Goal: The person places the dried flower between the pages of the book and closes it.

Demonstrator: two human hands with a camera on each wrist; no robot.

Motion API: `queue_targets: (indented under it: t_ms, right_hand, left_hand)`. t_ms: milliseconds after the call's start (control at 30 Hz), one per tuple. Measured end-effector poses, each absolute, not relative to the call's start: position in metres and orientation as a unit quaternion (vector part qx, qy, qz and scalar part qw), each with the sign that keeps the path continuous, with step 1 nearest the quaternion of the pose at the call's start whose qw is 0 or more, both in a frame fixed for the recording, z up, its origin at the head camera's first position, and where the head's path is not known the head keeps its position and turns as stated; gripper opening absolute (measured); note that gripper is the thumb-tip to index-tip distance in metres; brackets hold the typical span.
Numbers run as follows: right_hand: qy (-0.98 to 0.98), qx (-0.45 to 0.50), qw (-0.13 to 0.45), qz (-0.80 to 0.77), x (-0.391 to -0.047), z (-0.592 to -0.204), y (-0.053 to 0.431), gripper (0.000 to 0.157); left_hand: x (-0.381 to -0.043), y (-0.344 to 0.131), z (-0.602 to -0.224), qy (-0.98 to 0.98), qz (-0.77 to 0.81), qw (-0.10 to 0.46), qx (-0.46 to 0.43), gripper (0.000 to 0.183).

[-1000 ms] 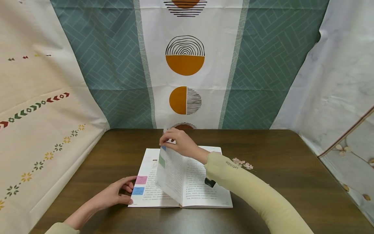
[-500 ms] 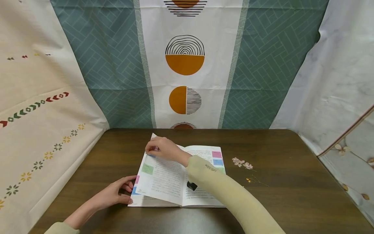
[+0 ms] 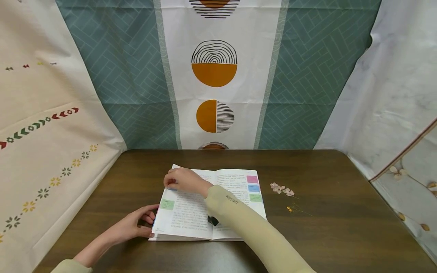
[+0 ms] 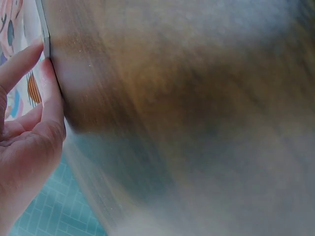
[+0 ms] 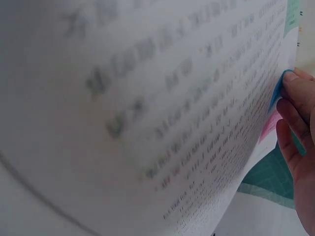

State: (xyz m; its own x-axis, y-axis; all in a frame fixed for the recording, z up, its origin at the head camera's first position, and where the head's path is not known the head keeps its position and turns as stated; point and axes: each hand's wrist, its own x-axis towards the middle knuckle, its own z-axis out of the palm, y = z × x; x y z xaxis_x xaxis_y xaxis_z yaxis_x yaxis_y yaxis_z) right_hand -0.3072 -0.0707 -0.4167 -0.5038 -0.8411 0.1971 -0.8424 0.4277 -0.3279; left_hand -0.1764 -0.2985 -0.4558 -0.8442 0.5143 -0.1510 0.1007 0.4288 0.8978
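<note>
An open book (image 3: 235,193) with printed text lies on the dark wooden table. My right hand (image 3: 184,179) pinches the outer edge of a page (image 3: 191,214) at a blue sticky tab (image 5: 278,88), thumb against curled fingers in the right wrist view. This page slants low over the left half of the book, its lower corner apart from the sheets below. My left hand (image 3: 134,225) rests beside the book's lower left, with thumb and forefinger touching its edge. In the left wrist view, the fingertips (image 4: 47,66) meet the thin book edge (image 4: 45,34).
Pink blossoms (image 3: 282,189) and a small yellow sprig (image 3: 295,209) lie right of the book on the table (image 3: 341,227). Pink, blue and green tabs (image 3: 255,198) line the right page. A patterned cloth (image 3: 218,113) hangs behind the table.
My right hand has carried the page from upright near the spine leftward and down over the left side, uncovering tabs on the right page. The left hand has stayed in place.
</note>
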Motion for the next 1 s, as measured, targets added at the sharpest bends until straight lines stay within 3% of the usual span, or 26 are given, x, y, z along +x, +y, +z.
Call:
queue_targets:
  t_ms: [400,1000]
  right_hand:
    - [-0.871,0.482,-0.012,0.093,-0.305,-0.432,-0.088,0.004]
    - [-0.874,0.477,-0.041,0.08,-0.306,-0.437,-0.095,0.003]
  left_hand:
    - [-0.177,-0.297,-0.454,0.823,0.494,0.206,0.19,0.086]
    - [-0.174,-0.296,-0.453,0.833,0.481,0.198,0.189,0.084]
